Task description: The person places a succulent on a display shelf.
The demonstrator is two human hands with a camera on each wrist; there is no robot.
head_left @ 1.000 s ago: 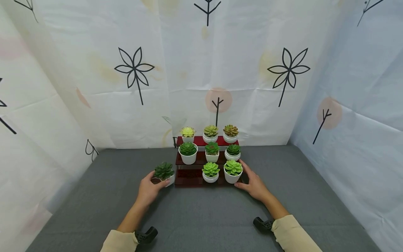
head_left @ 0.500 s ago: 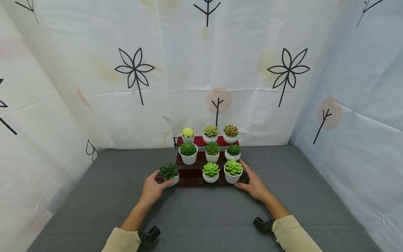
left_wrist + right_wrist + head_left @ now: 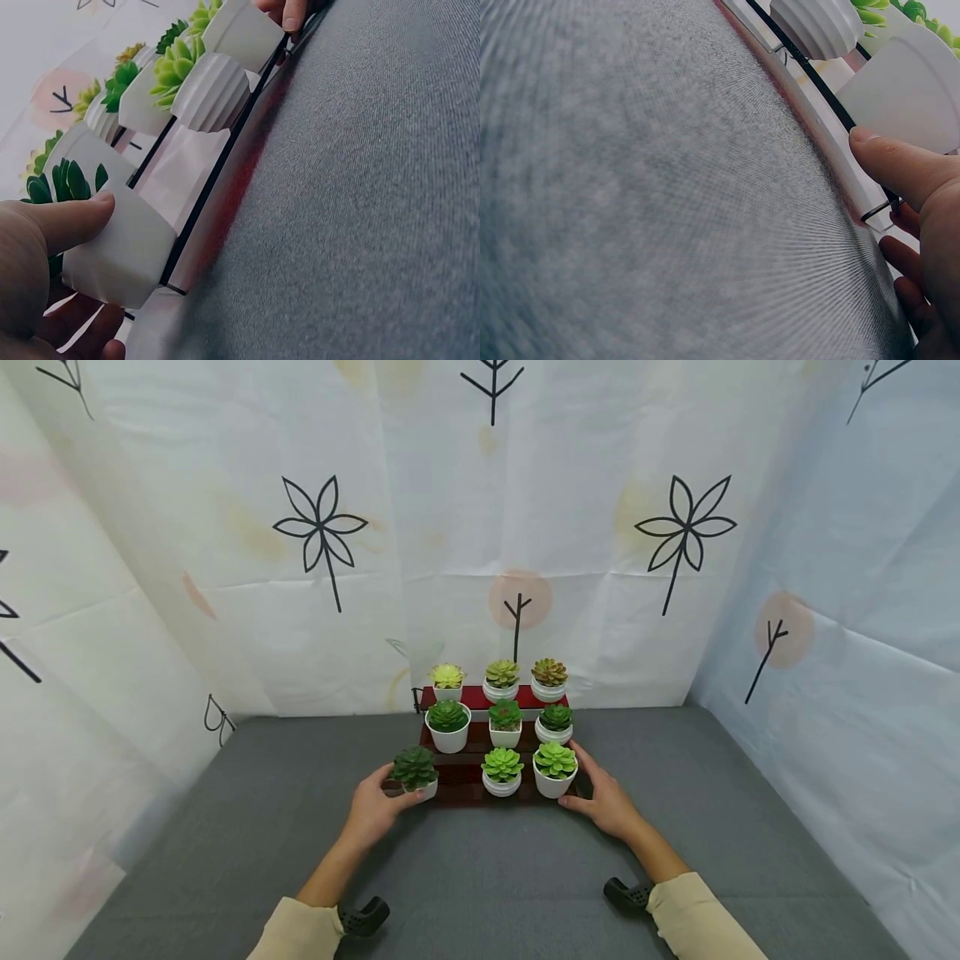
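A dark green potted succulent [image 3: 415,767] is held in my left hand [image 3: 375,810] at the left end of the bottom tier of a dark red three-tier stand [image 3: 461,787]. In the left wrist view my thumb presses the side of its white pot [image 3: 124,247], the other fingers beneath. Whether the pot's base touches the tier, I cannot tell. My right hand [image 3: 609,806] grips the stand's right front corner, thumb on the black front edge [image 3: 829,94] in the right wrist view. Beside it is a bright green succulent in a white pot [image 3: 555,768].
Another bright green succulent [image 3: 502,770] stands mid bottom tier. The middle tier carries several potted succulents, including one in a large white pot [image 3: 448,727]; the top tier has three, one of them brownish [image 3: 549,678]. A grey cloth [image 3: 480,877] covers the table; patterned fabric [image 3: 450,527] hangs behind.
My left hand has carried the dark green succulent rightward, from beside the stand to over the left end of its bottom tier. The right hand has stayed at the stand's right corner.
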